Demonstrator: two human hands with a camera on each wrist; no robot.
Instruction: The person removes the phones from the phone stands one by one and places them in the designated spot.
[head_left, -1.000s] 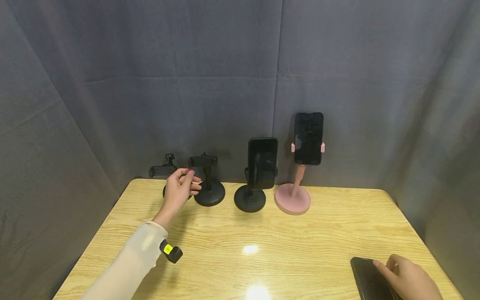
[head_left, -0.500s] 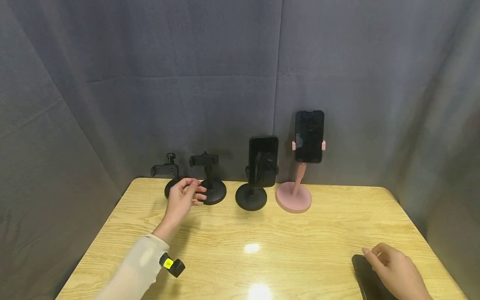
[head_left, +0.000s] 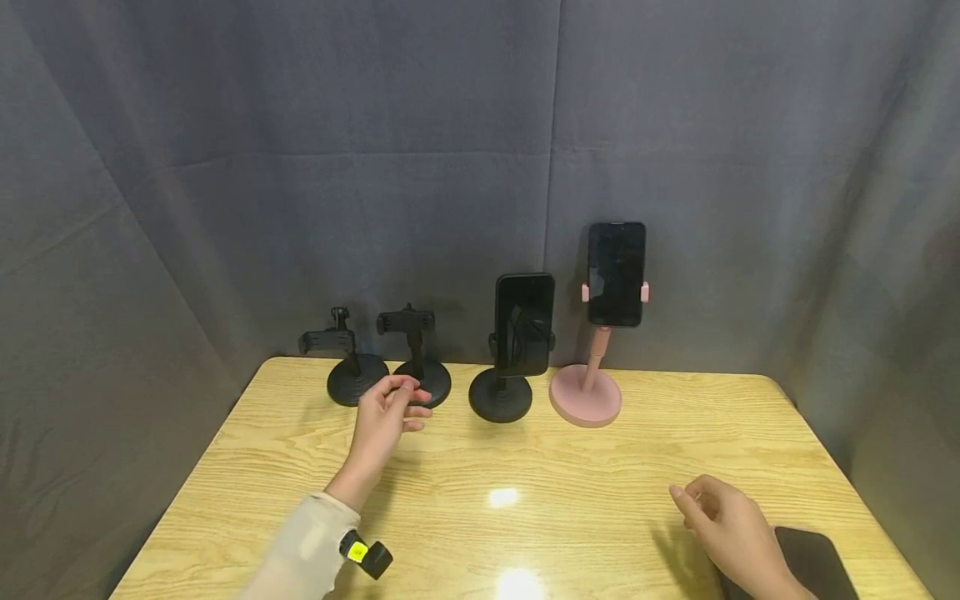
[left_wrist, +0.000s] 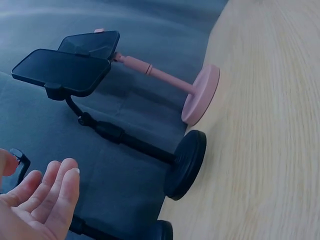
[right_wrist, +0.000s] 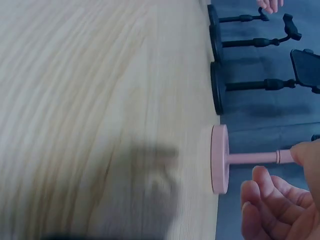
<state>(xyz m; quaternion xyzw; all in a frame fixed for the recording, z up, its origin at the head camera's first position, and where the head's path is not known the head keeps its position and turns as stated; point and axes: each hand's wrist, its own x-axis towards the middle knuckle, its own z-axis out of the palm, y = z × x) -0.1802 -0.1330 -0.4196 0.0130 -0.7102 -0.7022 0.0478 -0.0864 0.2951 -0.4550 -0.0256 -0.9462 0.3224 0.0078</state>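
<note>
Nearest, a dark phone lies flat on the wooden table, toward the right side and partly covered by the right hand. A dark edge shows past that hand's other side; whether it belongs to a second phone cannot be told. The right hand's fingers curl loosely around nothing. Farther in, the left hand is likewise relaxed, with nothing in its grasp, in front of two black stands, the left stand and its neighbour, both with bare clamps. Beside them, another black stand and a pink stand each hold an upright phone. Behind everything hangs a grey curtain.
</note>
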